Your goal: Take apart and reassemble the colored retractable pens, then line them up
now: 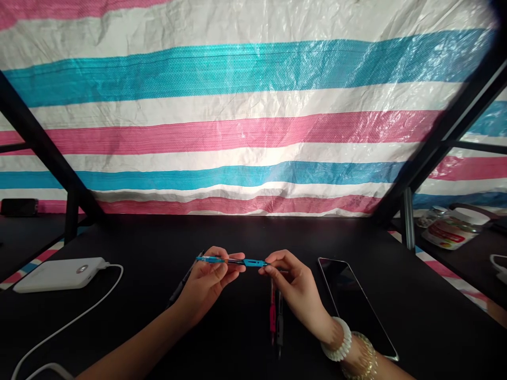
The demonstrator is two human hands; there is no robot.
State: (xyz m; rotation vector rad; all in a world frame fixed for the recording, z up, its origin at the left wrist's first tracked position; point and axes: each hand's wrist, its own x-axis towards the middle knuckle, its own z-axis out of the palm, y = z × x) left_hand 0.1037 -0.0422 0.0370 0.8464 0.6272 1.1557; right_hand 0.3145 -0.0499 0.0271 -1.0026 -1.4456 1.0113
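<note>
A blue pen (pixel 255 263) with a clear barrel lies level across both hands, above the black table. My left hand (pixel 214 274) grips its clip end between thumb and fingers. At the tip end, my right hand (pixel 291 279) pinches the pen between thumb and forefinger. Below the right hand, a pink pen (pixel 273 316) and a black pen (pixel 280 322) lie side by side, their upper ends partly hidden by it. Behind my left wrist rests a dark pen-like stick (pixel 180 287), mostly covered by the hand.
A white power bank (pixel 59 274) with a white cable (pixel 79 315) lies at the left. To the right of my right hand is a dark phone (pixel 356 301). A jar with a white lid (pixel 453 229) stands on the far-right surface. Striped sheeting (pixel 245 126) hangs behind the table (pixel 237 229).
</note>
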